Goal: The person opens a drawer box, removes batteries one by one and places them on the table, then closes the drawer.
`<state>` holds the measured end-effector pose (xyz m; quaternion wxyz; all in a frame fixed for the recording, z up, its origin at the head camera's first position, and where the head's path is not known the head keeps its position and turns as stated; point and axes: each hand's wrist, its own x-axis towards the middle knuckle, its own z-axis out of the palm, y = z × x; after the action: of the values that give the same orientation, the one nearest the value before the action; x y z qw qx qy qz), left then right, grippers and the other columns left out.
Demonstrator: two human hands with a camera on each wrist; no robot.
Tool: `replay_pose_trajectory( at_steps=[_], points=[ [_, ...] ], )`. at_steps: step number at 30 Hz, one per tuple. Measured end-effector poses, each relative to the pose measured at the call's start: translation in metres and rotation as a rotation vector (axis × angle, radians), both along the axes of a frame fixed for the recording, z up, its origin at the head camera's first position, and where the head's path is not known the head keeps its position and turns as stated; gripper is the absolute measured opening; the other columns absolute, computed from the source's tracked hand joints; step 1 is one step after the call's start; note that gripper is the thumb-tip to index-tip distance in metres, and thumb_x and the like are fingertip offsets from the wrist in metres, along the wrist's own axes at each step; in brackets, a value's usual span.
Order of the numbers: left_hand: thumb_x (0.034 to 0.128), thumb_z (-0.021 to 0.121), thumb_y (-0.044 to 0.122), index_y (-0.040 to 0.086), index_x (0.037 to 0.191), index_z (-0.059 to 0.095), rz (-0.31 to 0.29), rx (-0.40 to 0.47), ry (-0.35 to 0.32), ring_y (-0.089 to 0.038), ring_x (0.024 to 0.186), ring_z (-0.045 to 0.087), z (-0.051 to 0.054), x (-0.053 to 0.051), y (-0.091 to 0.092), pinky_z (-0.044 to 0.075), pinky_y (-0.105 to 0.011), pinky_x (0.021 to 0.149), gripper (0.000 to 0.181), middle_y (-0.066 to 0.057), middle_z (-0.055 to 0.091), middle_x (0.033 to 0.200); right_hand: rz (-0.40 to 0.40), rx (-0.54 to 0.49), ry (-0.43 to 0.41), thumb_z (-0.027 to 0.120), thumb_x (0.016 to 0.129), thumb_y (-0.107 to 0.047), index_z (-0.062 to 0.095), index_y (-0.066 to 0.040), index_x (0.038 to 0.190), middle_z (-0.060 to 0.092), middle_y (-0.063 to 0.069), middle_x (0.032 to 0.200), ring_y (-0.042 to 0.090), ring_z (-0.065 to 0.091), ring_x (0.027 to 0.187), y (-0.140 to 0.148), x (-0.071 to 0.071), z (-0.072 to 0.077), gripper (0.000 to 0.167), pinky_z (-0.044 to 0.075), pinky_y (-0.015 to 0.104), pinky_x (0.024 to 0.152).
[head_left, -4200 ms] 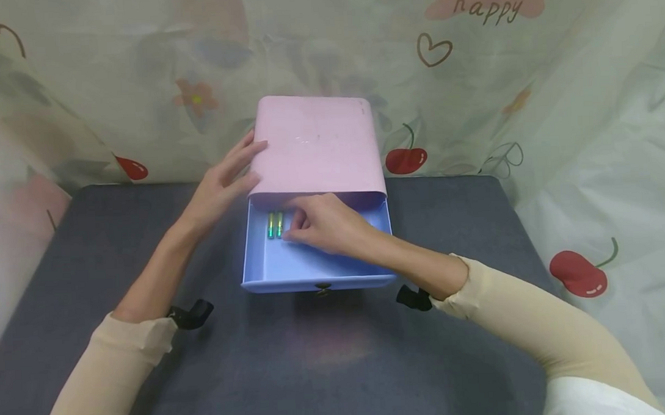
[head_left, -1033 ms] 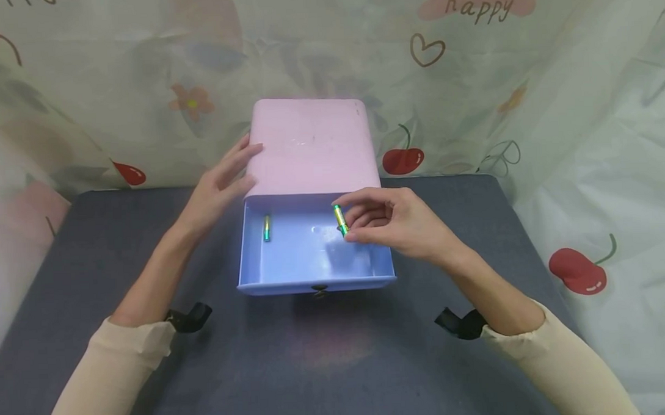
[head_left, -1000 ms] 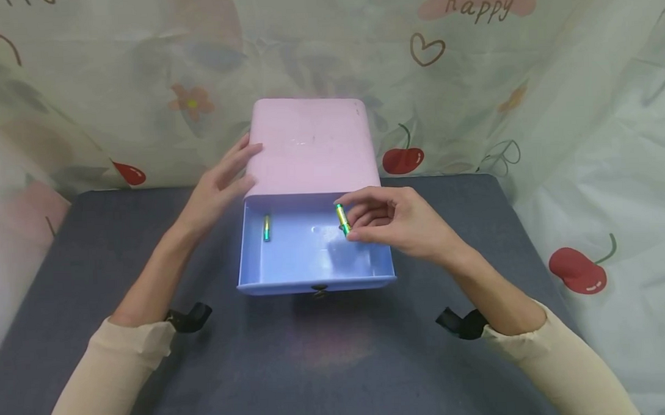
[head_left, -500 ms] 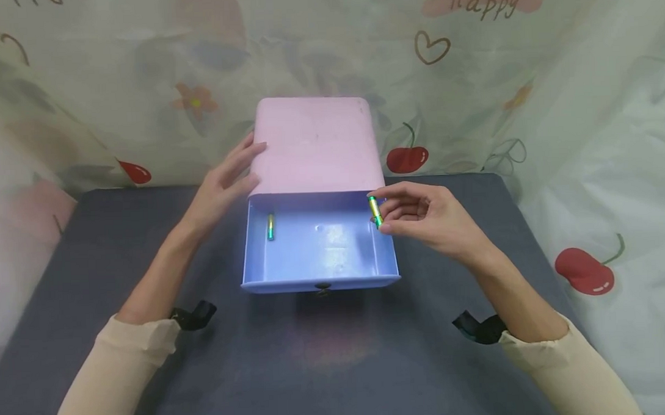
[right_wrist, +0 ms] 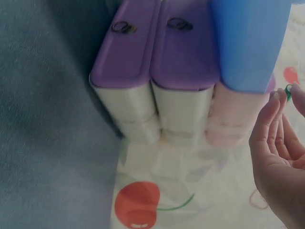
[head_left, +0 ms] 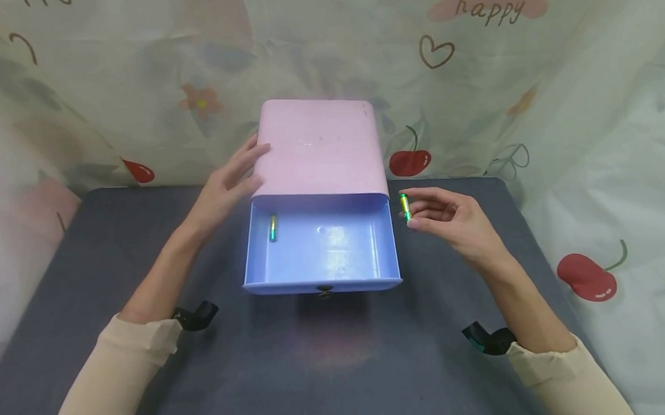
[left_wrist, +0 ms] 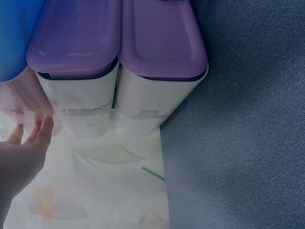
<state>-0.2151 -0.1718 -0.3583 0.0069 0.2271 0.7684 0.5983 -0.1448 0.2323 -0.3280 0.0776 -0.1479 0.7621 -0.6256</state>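
My right hand [head_left: 462, 224] pinches a shiny green-and-gold battery [head_left: 406, 207] between thumb and fingertips, in the air just right of the blue drawer [head_left: 301, 260]. Only a green tip of that battery [right_wrist: 288, 92] shows in the right wrist view. A second battery [head_left: 273, 228] of the same kind lies near the left wall of the drawer, which is pulled out of a pink drawer box [head_left: 316, 147]. My left hand [head_left: 219, 190] rests against the box's left side, thumb and fingertips touching its edge and the fingers fairly straight.
Purple drawers [left_wrist: 162, 38] in white boxes [left_wrist: 147, 98] stand stacked under the pink one, also pulled out. Metal ring handles [right_wrist: 123, 27] are on their fronts. A dark grey cloth [head_left: 338, 366] covers the table, and a printed curtain [head_left: 316, 43] hangs behind it.
The right hand has picked one of the two batteries out of the drawer and moved it right, past the drawer's right wall. The left hand has stayed on the box.
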Motion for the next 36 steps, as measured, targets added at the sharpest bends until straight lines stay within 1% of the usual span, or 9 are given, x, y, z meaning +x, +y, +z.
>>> replay_pose_trajectory(
  at_steps=[2, 7, 12, 14, 21, 26, 29, 33, 36],
  points=[
    [0.1004, 0.055, 0.013, 0.014, 0.152, 0.042, 0.001, 0.0, -0.003, -0.014, 0.151, 0.015, 0.0, 0.0, 0.0, 0.015, -0.058, 0.118, 0.054, 0.004, 0.018, 0.165, -0.011, -0.003, -0.006, 0.074, 0.089, -0.005, 0.061, -0.005, 0.134, 0.067, 0.009, 0.106, 0.019, 0.068, 0.096, 0.004, -0.002, -0.003, 0.047, 0.056, 0.027, 0.085],
    [0.1001, 0.057, 0.018, 0.02, 0.152, 0.044, 0.0, 0.0, 0.001, -0.01, 0.15, 0.016, 0.002, 0.001, 0.001, 0.016, -0.058, 0.118, 0.053, 0.011, 0.02, 0.164, -0.044, 0.014, -0.019, 0.073, 0.089, -0.006, 0.061, -0.005, 0.134, 0.069, 0.007, 0.105, 0.018, 0.069, 0.094, 0.013, -0.004, -0.012, 0.046, 0.055, 0.024, 0.086],
    [0.1, 0.058, 0.017, 0.019, 0.151, 0.044, -0.013, 0.022, 0.005, -0.011, 0.15, 0.017, 0.001, 0.0, 0.001, 0.017, -0.057, 0.119, 0.053, 0.01, 0.021, 0.163, -0.058, 0.02, -0.024, 0.072, 0.09, -0.006, 0.061, -0.005, 0.134, 0.068, 0.005, 0.104, 0.016, 0.07, 0.093, 0.023, -0.008, -0.026, 0.046, 0.055, 0.024, 0.087],
    [0.1, 0.058, 0.017, 0.019, 0.151, 0.045, -0.014, 0.03, 0.006, -0.011, 0.15, 0.017, 0.0, -0.001, 0.001, 0.017, -0.056, 0.119, 0.053, 0.01, 0.021, 0.163, -0.058, 0.012, -0.023, 0.072, 0.091, -0.005, 0.06, -0.004, 0.135, 0.069, 0.004, 0.105, 0.015, 0.07, 0.093, 0.027, -0.01, -0.034, 0.046, 0.055, 0.024, 0.087],
    [0.1003, 0.057, 0.021, 0.02, 0.152, 0.044, -0.007, 0.01, 0.014, -0.011, 0.15, 0.015, -0.001, 0.0, 0.0, 0.016, -0.057, 0.119, 0.053, 0.01, 0.02, 0.164, -0.068, -0.048, -0.014, 0.071, 0.091, -0.002, 0.059, -0.001, 0.136, 0.07, 0.003, 0.105, 0.013, 0.07, 0.094, 0.038, -0.018, -0.058, 0.046, 0.056, 0.024, 0.085],
    [0.1003, 0.057, 0.021, 0.021, 0.152, 0.043, -0.008, 0.007, 0.019, -0.012, 0.15, 0.015, -0.001, 0.0, 0.0, 0.015, -0.059, 0.118, 0.054, 0.01, 0.02, 0.164, -0.099, -0.084, 0.006, 0.071, 0.09, -0.001, 0.059, 0.0, 0.134, 0.07, 0.003, 0.103, 0.015, 0.07, 0.094, 0.043, -0.023, -0.072, 0.046, 0.056, 0.023, 0.083],
    [0.1, 0.058, 0.02, 0.021, 0.152, 0.043, -0.003, 0.006, 0.017, -0.012, 0.15, 0.015, 0.0, -0.001, -0.001, 0.015, -0.059, 0.118, 0.054, 0.01, 0.02, 0.164, -0.123, -0.051, 0.015, 0.072, 0.09, -0.004, 0.059, 0.0, 0.135, 0.071, 0.001, 0.102, 0.015, 0.071, 0.094, 0.043, -0.024, -0.077, 0.047, 0.056, 0.022, 0.083],
    [0.0996, 0.058, 0.019, 0.019, 0.152, 0.043, -0.002, 0.009, 0.013, -0.013, 0.151, 0.014, -0.001, -0.001, -0.001, 0.015, -0.059, 0.118, 0.055, 0.008, 0.019, 0.164, -0.151, 0.027, 0.011, 0.073, 0.09, -0.007, 0.059, 0.0, 0.136, 0.071, -0.001, 0.102, 0.012, 0.071, 0.093, 0.043, -0.024, -0.084, 0.048, 0.056, 0.02, 0.08],
    [0.0995, 0.059, 0.018, 0.018, 0.152, 0.043, -0.005, 0.01, 0.014, -0.014, 0.151, 0.015, -0.001, -0.001, -0.001, 0.015, -0.058, 0.118, 0.055, 0.007, 0.019, 0.164, -0.161, 0.066, 0.015, 0.073, 0.09, -0.009, 0.059, 0.0, 0.136, 0.071, 0.0, 0.102, 0.015, 0.07, 0.093, 0.043, -0.025, -0.092, 0.048, 0.056, 0.02, 0.079]
  ],
)
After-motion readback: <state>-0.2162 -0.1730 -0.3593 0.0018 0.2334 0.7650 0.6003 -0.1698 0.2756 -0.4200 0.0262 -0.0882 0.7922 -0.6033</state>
